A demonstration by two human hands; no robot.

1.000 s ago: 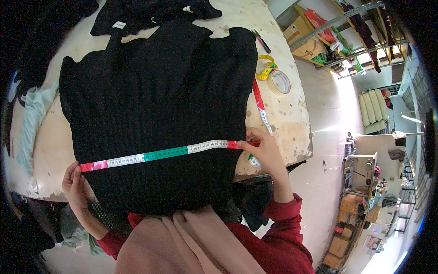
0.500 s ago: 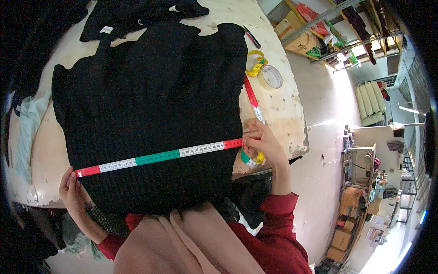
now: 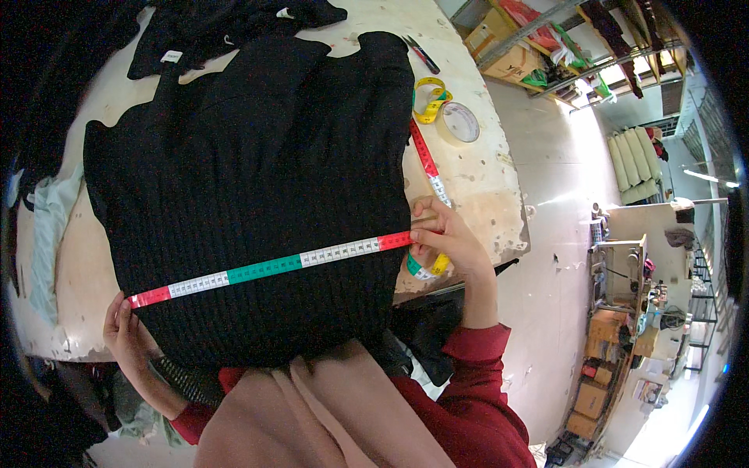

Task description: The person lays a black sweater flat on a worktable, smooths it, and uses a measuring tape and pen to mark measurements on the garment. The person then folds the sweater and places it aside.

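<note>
A black ribbed garment (image 3: 250, 171) lies spread over the table, its lower part reaching toward my body. Across its ribbing runs a tape measure (image 3: 265, 269) in red, white and green sections, stretched straight and slightly rising to the right. At the garment's left edge my left hand (image 3: 125, 327) pinches the tape's end. My right hand (image 3: 445, 234) pinches the tape at the right edge, thumb and fingers closed on a red section. The rest of the tape loops beyond that hand and trails up along the garment's right side to a yellow coil.
A roll of adhesive tape (image 3: 458, 124) and a small pair of snips (image 3: 421, 54) lie along the right side of the table (image 3: 488, 226). Another black garment (image 3: 211, 35) lies at the far edge. Pale cloth (image 3: 55, 242) hangs at the left. Shelving with boxes (image 3: 507, 51) stands beyond.
Both hands keep their pinch on the taut tape. The whole view has shifted slightly, and the tape and garment sit almost as before.
</note>
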